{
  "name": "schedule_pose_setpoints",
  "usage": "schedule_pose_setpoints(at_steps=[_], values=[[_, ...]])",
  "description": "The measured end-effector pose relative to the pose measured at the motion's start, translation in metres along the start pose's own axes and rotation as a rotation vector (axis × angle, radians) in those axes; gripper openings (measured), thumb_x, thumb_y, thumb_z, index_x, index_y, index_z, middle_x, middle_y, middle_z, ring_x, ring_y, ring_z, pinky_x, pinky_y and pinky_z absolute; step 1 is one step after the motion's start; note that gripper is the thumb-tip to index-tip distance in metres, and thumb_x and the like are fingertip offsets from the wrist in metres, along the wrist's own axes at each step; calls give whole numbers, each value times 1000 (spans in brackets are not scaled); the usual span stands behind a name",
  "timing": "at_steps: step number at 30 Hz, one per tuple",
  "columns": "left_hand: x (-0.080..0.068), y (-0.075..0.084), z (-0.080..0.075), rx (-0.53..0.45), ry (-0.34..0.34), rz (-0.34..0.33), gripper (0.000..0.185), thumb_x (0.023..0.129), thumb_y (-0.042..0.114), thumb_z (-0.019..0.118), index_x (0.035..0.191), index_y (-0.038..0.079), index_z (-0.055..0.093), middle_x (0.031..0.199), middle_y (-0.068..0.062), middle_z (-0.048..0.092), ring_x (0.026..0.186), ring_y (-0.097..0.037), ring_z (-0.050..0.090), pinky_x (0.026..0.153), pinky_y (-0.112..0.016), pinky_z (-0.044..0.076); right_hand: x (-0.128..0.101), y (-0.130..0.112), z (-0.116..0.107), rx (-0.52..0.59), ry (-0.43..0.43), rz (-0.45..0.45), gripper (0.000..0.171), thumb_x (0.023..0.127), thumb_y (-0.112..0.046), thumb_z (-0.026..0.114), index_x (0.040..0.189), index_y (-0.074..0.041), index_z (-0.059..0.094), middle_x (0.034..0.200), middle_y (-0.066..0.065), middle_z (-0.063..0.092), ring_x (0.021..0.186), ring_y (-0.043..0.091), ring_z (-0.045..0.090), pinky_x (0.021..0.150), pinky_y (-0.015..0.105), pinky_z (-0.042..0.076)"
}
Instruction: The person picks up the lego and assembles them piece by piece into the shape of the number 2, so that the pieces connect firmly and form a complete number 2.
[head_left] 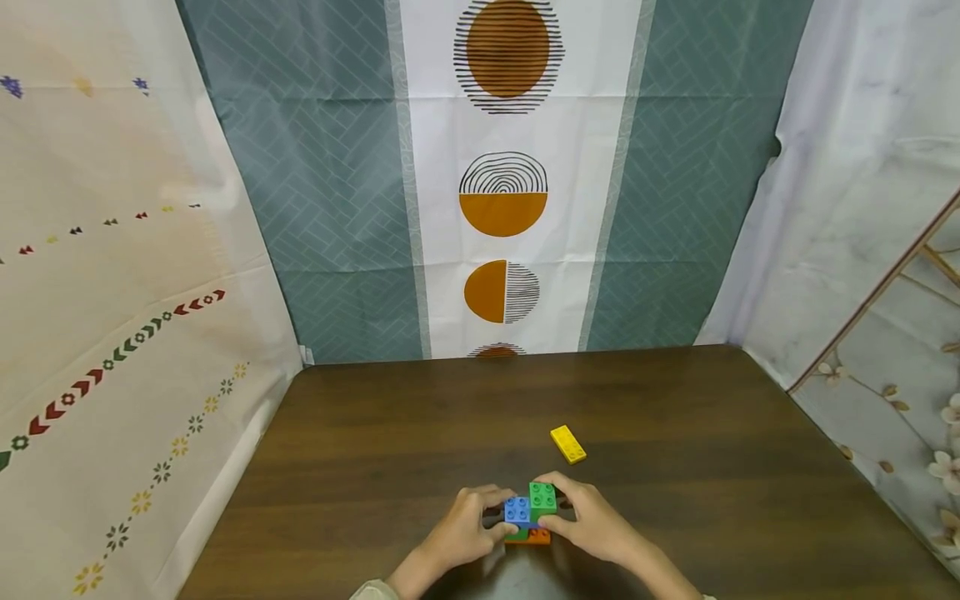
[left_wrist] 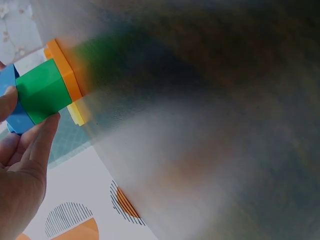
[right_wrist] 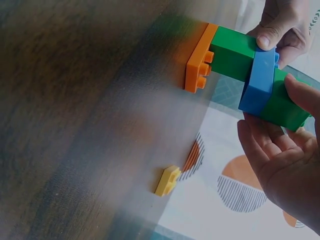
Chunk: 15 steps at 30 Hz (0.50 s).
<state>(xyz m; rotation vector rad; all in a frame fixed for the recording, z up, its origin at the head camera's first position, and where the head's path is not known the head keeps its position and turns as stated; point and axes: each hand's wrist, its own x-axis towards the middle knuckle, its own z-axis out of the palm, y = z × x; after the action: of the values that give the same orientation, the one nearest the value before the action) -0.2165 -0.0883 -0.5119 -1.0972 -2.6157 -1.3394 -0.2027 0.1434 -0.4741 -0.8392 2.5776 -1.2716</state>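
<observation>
stack [head_left: 529,510] upright on table [head_left: 375,433] | studs up | hands [head_left: 465,525] grip sides

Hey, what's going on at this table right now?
A person is holding a small stack of toy building bricks on a dark wooden table, with both hands around it. The left hand holds the blue brick; the right hand holds the green brick on top. An orange plate forms the base. A single yellow brick lies apart, farther back.
</observation>
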Motion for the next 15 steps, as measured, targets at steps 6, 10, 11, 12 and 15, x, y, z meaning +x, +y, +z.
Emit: schedule_pose_setpoints(at_steps=[6, 10, 11, 12, 15], values=[[1, -1, 0, 9, 7, 11, 27, 85, 12, 74, 111, 4, 70, 99, -5, 72, 92, -5, 66, 79, -21, 58, 1, 0, -1, 8, 1, -1, 38, 93, -24, 67, 124, -5, 55, 105, 3, 68, 96, 19, 65, 83, 28, 55], [0, -1, 0, 6, 6, 10, 27, 85, 12, 74, 111, 5, 70, 100, -4, 72, 92, -5, 66, 79, -23, 58, 1, 1, -1, 27, -5, 0, 39, 92, -24, 67, 124, -4, 55, 107, 5, 68, 97, 20, 65, 85, 30, 56], [0, -1, 0, 2, 4, 6, 27, 86, 13, 74, 111, 5, 70, 100, -4, 72, 92, -5, 66, 80, -22, 58, 1, 2, -1, 33, -6, 0, 39, 92, -24, 67, 124, -4, 55, 107, 6, 68, 97, 20, 65, 85, 30, 56], [0, -1, 1, 1, 2, 4, 27, 86, 13, 74, 111, 5, 70, 100, -4, 72, 92, -5, 66, 80, -22, 58, 1, 2, -1, 41, -8, 1, 39, 92, -24, 67, 124, -4, 56, 107, 6, 68, 97, 19, 65, 85, 31, 56], [-1, -2, 0, 3, -2, 0, 27, 86, 14, 74, 112, 6, 70, 100, -3, 72, 93, -5, 66, 80, -21, 57, 1, 4, -2, 57, -13, -7, 40, 92, -24, 67, 125, -4, 56, 107, 6, 68, 98, 17, 65, 86, 32, 56]])
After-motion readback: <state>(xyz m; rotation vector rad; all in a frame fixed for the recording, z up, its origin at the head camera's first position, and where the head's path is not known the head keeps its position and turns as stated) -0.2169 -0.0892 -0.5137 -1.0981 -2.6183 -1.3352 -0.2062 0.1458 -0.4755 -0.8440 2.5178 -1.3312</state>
